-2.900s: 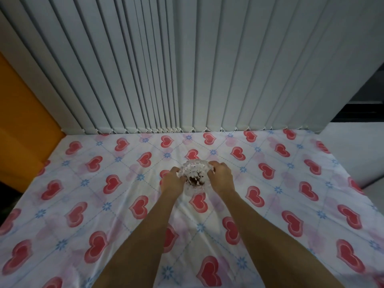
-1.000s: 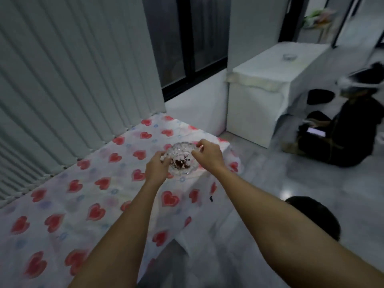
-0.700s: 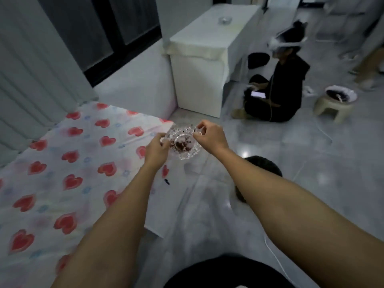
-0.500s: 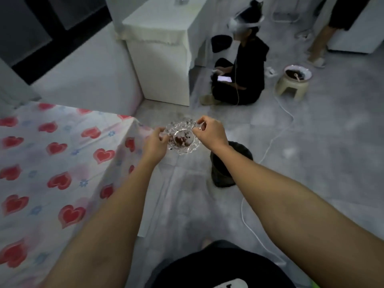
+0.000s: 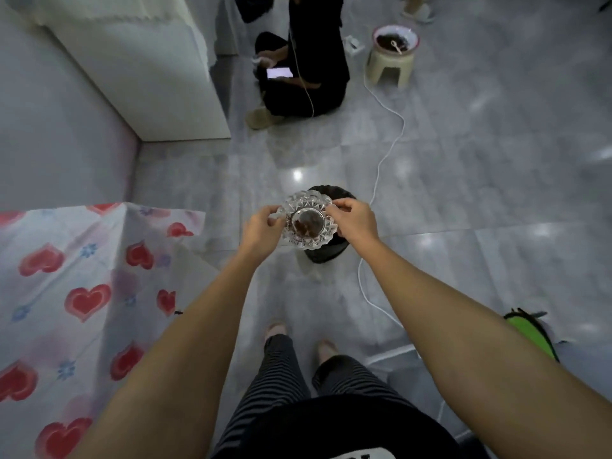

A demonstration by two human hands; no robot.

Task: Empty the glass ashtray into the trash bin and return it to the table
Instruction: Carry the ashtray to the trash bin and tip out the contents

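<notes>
Clear cut-glass ashtray (image 5: 308,220) with scalloped rim held level above the round black trash bin (image 5: 334,251), brown ash and butts inside.

Pinched at opposite rim edges by left hand (image 5: 261,226) and right hand (image 5: 354,220); likely heavy, rigid, slick, breakable. Bin contents hidden. Heart-print table (image 5: 66,293) well to the left.

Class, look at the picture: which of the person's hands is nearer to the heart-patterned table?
Left. The left hand grips the glass ashtray on the side facing the heart-patterned table; the right hand grips the far side.
</notes>
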